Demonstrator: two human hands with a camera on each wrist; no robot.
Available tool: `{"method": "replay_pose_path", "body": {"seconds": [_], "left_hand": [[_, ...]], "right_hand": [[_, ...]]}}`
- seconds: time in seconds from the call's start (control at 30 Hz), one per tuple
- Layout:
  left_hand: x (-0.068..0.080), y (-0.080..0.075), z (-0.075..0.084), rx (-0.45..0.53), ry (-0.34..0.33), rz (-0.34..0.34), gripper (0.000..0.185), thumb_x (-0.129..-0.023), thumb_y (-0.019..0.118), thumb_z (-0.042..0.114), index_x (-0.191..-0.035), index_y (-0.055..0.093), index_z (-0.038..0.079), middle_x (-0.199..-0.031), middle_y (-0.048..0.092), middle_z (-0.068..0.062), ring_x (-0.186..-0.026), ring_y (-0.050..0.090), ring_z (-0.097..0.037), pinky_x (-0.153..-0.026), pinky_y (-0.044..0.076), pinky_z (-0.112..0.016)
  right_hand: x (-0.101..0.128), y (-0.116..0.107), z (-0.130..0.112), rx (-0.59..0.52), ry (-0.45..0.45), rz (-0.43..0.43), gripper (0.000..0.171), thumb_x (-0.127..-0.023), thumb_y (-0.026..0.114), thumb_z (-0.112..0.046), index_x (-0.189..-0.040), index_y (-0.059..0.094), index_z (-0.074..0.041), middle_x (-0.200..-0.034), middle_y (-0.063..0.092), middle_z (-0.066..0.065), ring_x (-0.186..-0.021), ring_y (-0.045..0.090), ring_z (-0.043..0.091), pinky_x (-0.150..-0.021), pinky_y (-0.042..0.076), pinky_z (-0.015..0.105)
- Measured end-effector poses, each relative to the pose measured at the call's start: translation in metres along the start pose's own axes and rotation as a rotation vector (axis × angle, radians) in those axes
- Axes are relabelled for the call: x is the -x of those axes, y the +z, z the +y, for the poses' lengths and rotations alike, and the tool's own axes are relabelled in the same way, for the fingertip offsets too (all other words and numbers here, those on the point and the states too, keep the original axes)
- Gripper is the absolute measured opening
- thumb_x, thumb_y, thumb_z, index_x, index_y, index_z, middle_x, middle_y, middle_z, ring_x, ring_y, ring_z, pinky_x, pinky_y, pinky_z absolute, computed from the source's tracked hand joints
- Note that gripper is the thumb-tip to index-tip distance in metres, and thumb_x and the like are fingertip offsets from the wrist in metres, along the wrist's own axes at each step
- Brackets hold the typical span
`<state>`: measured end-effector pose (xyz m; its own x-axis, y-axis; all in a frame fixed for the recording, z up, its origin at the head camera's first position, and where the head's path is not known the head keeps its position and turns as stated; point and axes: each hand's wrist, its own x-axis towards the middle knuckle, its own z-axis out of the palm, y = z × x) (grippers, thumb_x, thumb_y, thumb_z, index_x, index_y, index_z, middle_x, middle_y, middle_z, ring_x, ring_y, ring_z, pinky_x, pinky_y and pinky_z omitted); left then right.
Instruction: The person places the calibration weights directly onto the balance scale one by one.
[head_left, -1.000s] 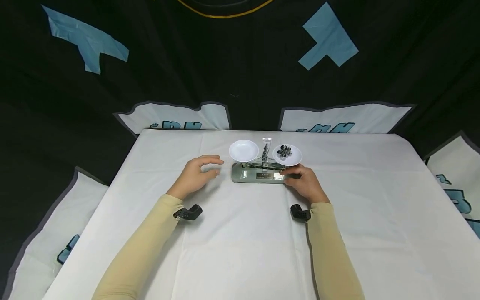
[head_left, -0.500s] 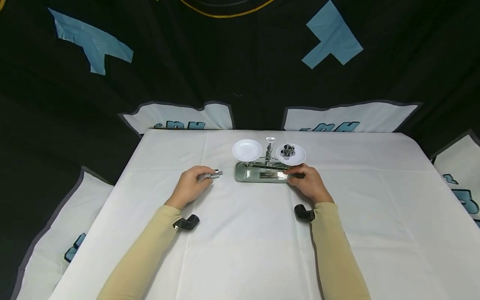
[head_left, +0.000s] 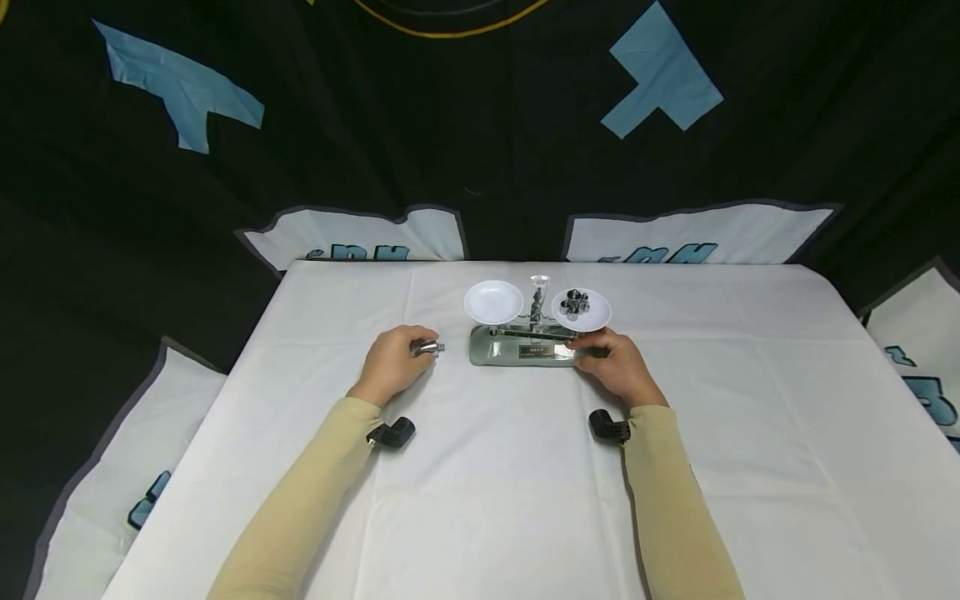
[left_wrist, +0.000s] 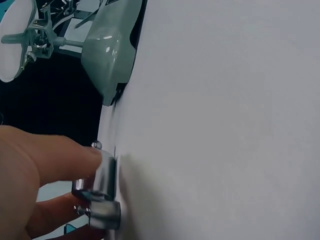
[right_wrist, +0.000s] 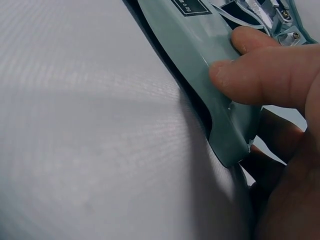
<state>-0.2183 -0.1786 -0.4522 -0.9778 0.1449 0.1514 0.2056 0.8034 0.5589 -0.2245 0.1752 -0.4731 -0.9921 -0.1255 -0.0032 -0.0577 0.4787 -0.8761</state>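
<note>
My left hand is low over the table, left of a green-grey balance scale. Its thumb and fingers curl round a few shiny metal weights; one knobbed weight shows by the lower fingers, and the palm side is partly hidden. My right hand grips the right end of the scale's base, thumb on the front face in the right wrist view. Several metal weights stand together on the white right pan. Nothing lies on the white left pan.
White cloth covers the table. Behind its far edge hangs a black curtain with pale blue tape patches. A clear-topped upright rises between the two pans.
My left hand has come down from an open pose and curled round the weights, which have come into view at its fingertips. The right hand stays at the scale's base.
</note>
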Motion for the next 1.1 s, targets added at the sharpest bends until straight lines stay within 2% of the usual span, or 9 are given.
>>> {"method": "replay_pose_path", "body": {"seconds": [0.27,0.73,1.1], "left_hand": [[-0.0058,0.0020,0.0066,-0.040,0.003,-0.036,0.032,-0.085,0.071,0.001,-0.117,0.075,0.005,-0.116,0.075,-0.016,-0.110,0.070,-0.034,-0.099,0.054,-0.050],[-0.0070,0.0049,0.0075,-0.079,0.022,-0.043,0.032,-0.087,0.071,-0.001,-0.118,0.075,0.004,-0.117,0.075,-0.016,-0.111,0.069,-0.035,-0.100,0.054,-0.049],[-0.0097,0.0088,0.0052,-0.104,0.066,0.026,0.025,-0.083,0.075,0.002,-0.107,0.079,0.007,-0.102,0.079,-0.010,-0.096,0.072,-0.031,-0.087,0.055,-0.048]], "right_hand": [[-0.0006,0.0003,-0.0012,0.003,0.015,-0.004,0.026,-0.083,0.072,0.003,-0.109,0.075,0.004,-0.143,0.058,0.022,-0.143,0.045,0.041,-0.124,0.031,0.055],[-0.0013,0.0002,0.0002,0.014,0.036,-0.001,0.027,-0.084,0.071,0.003,-0.110,0.075,0.003,-0.146,0.057,0.021,-0.144,0.043,0.041,-0.125,0.028,0.057],[-0.0020,0.0009,0.0000,-0.007,0.020,-0.005,0.027,-0.083,0.071,0.004,-0.110,0.074,0.005,-0.142,0.059,0.023,-0.143,0.045,0.041,-0.125,0.029,0.054]]}}
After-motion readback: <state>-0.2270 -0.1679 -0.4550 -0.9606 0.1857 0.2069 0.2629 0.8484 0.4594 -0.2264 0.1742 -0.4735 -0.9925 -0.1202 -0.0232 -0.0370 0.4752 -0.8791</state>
